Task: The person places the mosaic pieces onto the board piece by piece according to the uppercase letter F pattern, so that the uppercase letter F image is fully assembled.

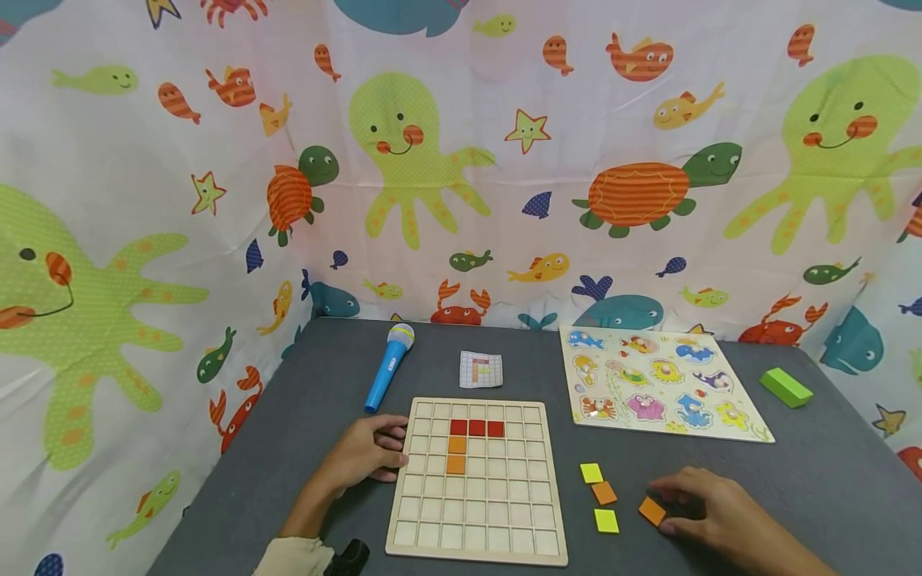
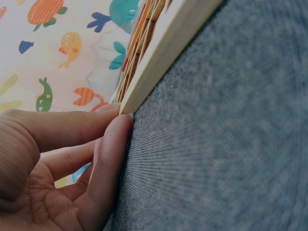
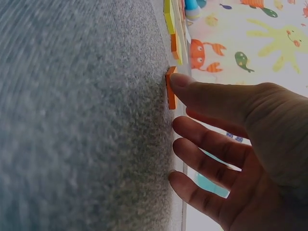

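Observation:
My left hand (image 1: 363,454) pinches the left edge of a wooden grid board (image 1: 475,512); in the left wrist view thumb and finger meet at the board's rim (image 2: 156,60). Three red tiles (image 1: 477,428) fill a row near the board's top. Two orange tiles (image 1: 457,454) run downward from the leftmost red one. Right of the board, my right hand (image 1: 709,512) holds another orange tile (image 1: 651,512) between thumb and index finger, low at the table. The right wrist view shows the thumb on this tile (image 3: 171,91), with the other fingers spread apart.
Between board and right hand lie two yellow tiles (image 1: 607,521) and a loose orange tile (image 1: 604,493). A small printed pattern card (image 1: 481,370) lies behind the board. Around it are a blue toy microphone (image 1: 387,372), a sea-animal puzzle (image 1: 677,388) and a green block (image 1: 787,388).

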Motion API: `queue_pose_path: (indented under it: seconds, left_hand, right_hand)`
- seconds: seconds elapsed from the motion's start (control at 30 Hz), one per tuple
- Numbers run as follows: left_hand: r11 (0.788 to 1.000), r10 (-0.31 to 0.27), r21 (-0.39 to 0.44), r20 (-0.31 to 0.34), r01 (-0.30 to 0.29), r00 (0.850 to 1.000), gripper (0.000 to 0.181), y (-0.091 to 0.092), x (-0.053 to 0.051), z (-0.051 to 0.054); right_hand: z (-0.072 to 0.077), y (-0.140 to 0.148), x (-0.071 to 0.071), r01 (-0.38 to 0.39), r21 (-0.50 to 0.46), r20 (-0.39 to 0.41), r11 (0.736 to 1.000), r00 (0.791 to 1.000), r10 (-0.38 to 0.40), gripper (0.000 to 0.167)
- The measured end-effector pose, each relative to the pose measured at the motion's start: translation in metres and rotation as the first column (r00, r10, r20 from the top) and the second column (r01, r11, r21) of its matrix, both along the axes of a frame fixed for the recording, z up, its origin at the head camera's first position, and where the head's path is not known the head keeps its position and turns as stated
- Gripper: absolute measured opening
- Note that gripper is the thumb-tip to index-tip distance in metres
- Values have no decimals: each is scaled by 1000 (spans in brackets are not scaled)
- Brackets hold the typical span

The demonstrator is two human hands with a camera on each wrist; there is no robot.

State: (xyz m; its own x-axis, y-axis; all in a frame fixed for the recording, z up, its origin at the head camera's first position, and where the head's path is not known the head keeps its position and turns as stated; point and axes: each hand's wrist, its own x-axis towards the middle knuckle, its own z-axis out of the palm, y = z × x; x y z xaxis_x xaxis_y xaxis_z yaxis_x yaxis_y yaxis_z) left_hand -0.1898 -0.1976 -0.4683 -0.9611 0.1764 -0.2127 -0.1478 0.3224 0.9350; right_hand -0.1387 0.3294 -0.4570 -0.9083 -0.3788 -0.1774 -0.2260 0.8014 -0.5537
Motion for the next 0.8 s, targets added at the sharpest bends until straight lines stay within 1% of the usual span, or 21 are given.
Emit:
queue_pose_path:
  seconds: [0.17, 0.37, 0.47, 0.6, 0.73, 0.8]
  left_hand:
    - [1000, 5, 1, 0, -5, 1000, 63, 1, -1, -1]
    - [1000, 1, 4, -4, -1, 1000, 63, 0, -1, -1]
    - [1000, 5, 3, -3, -5, 1000, 63, 1, -1, -1]
    - [1000, 2, 5, -5, -2, 1000, 63, 0, -1, -1]
    - [1000, -11, 8, -10, 11, 1000, 64, -1, 0, 0]
    - [1000, -9, 9, -9, 9, 1000, 64, 0, 0, 0]
  right_hand:
    - [-1, -2, -1, -26, 13, -30, 1000, 999, 26, 42]
    - [0, -5, -3, -69, 46, -64, 997, 995, 72, 30]
    - [1, -7, -4, -77, 58, -75, 995, 994, 82, 29]
    - [2, -10, -6, -69, 60, -66, 996, 995, 72, 30]
    - [2, -11, -6, -72, 43, -51, 996, 996, 74, 29]
    - [2, -12, -6, -75, 40, -50, 996, 996, 77, 29]
